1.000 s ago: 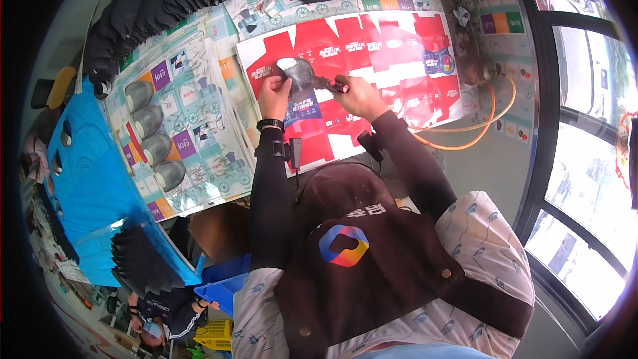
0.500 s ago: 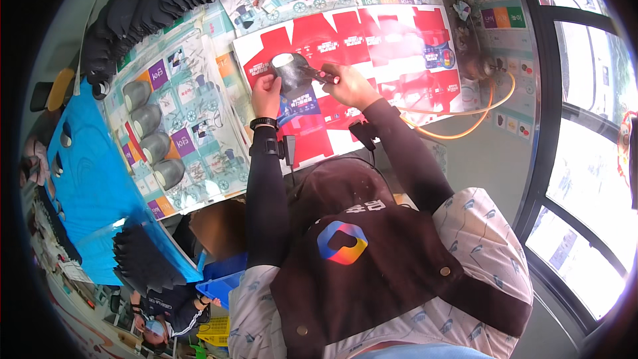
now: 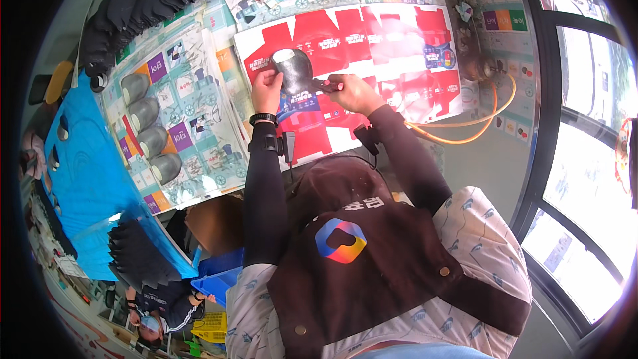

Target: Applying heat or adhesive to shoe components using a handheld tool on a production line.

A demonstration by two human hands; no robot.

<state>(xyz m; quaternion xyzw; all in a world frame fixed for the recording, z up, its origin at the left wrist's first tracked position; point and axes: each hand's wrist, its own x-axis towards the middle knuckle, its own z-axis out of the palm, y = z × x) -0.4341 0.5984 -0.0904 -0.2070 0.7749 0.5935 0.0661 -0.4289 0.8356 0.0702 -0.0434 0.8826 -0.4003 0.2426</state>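
Note:
My left hand (image 3: 266,88) grips a dark grey rounded shell piece (image 3: 296,70) and holds it up over the red flattened cartons (image 3: 399,40) on the table. My right hand (image 3: 357,95) is closed on a thin tool with a reddish tip (image 3: 329,84). The tip touches the right side of the shell. Both forearms wear black sleeves, and a dark band sits on the left wrist. A brown apron with a coloured badge (image 3: 340,240) covers my front.
Several grey shell pieces (image 3: 143,114) stand in a row on printed sheets at the left. Black stacked pieces (image 3: 133,6) line the far left edge. An orange hose (image 3: 488,116) curves at the right. A blue sheet (image 3: 86,179), another black stack (image 3: 136,252) and another person (image 3: 156,306) lie lower left.
Both hands have moved a little farther from my body over the red cartons, still holding the shell and the tool together.

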